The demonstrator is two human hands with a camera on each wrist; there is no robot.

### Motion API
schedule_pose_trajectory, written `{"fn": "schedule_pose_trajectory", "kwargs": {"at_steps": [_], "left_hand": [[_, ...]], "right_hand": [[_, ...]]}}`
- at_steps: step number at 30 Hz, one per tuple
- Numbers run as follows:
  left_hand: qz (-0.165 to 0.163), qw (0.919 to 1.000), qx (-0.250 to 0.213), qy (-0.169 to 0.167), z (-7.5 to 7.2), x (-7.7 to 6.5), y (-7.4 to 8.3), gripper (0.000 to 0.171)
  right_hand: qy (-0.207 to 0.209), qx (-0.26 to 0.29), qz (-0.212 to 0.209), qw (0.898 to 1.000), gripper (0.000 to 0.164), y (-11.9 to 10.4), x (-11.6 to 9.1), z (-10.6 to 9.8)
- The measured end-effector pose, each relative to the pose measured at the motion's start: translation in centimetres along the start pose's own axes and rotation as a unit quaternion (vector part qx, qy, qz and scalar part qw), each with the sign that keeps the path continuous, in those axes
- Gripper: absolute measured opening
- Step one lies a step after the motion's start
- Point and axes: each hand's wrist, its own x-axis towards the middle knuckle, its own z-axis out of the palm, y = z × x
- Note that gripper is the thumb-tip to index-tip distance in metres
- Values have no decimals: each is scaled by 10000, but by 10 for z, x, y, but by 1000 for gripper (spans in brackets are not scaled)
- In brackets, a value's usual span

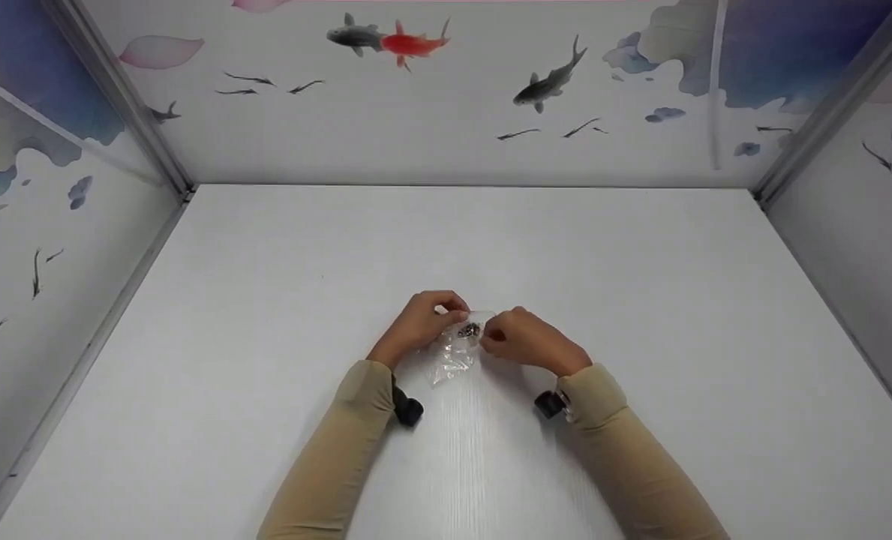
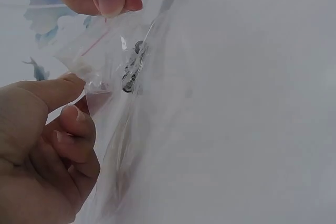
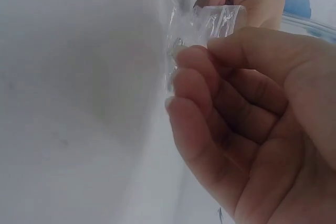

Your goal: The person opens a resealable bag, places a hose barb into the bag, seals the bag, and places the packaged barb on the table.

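A small clear plastic zip bag [image 1: 453, 360] with a thin red line near its mouth hangs between my two hands, over the white table. Several small dark metal pieces [image 2: 131, 69] are bunched inside it, their exact kind too small to read. My left hand [image 1: 421, 322] pinches one upper edge of the bag between thumb and fingers. At the opposite edge, my right hand [image 1: 530, 339] pinches the plastic with thumb and forefinger, its other fingers curled. In the right wrist view, these fingers partly hide the metal pieces.
The white table [image 1: 446, 240] spreads around both hands. Printed panels with fish [image 1: 551, 82] enclose it at the back and both sides, joined by grey metal posts [image 1: 127, 97]. Black wrist cameras [image 1: 408, 412] sit at both beige sleeve cuffs.
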Motion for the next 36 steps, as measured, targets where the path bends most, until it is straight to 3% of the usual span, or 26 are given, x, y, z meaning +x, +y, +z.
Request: {"fn": "schedule_pose_trajectory", "kwargs": {"at_steps": [6, 17, 24, 36], "left_hand": [[41, 9998, 48, 192, 0, 0, 3, 15], [35, 9990, -112, 420, 0, -5, 3, 14], [40, 9964, -158, 827, -10, -9, 11, 16], [661, 9858, -460, 1470, -21, -23, 30, 18]], "right_hand": [[149, 241, -2, 9996, 16, 5, -2, -6], [235, 196, 50, 9995, 15, 9, -1, -4], [629, 217, -61, 9978, 16, 12, -6, -18], [1290, 954, -80, 9870, 18, 12, -17, -43]]}}
